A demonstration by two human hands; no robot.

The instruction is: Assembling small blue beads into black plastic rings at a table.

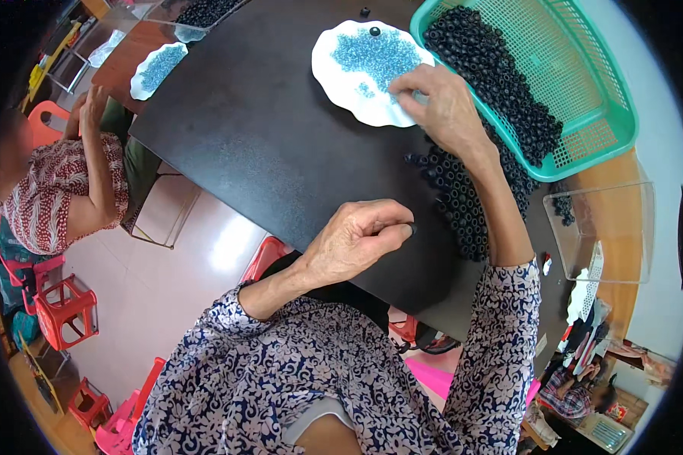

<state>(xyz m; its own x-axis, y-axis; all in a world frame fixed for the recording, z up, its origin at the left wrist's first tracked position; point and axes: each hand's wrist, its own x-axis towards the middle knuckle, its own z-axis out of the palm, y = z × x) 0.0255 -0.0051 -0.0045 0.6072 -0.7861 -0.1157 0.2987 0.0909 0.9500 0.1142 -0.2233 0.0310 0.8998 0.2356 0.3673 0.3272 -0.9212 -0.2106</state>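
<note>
Nearest: a floral blouse (243, 387), its sleeves on both forearms.
Far-left dish: white scalloped dish (138, 88) holding blue beads, near a seated co-worker (61, 182).
Left hand (349, 239): above the dark worktop (228, 144), grip clamped, thumb against forefinger, on a small black piece (412, 228).
Middle dish: wavy-rimmed white plate (325, 72) with tiny pale-blue beads (376, 57) and one round black bead (374, 31).
Right hand (444, 106): fingertips over that plate's right side; cannot tell whether its grip is closed on anything.
Loose heap: black ring-shaped pieces (463, 201) beneath the right forearm.
Basket: green perforated basket (624, 148), many black ring pieces along its left side.
Far-right tray: clear rectangular tray (649, 235).
</note>
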